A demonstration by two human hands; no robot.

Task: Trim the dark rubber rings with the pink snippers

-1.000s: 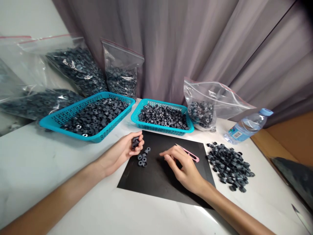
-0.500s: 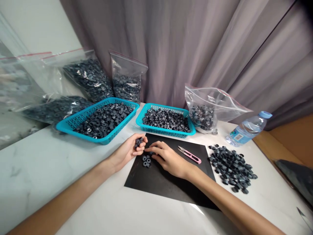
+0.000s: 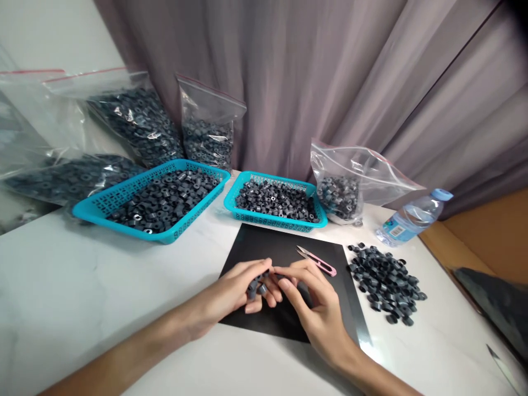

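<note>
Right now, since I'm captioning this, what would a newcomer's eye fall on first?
Likely the two turquoise plastic baskets heaped with small grey rings, toward the white table's back. Next, the left hand holding similar rings above the black rectangular sheet, and the loose grey pile at right.

Snips (image 3: 323, 261) on mat (image 3: 264, 242), pcs pile (image 3: 385, 283) R of mat, btl (image 3: 414, 220) behind pile.
</note>
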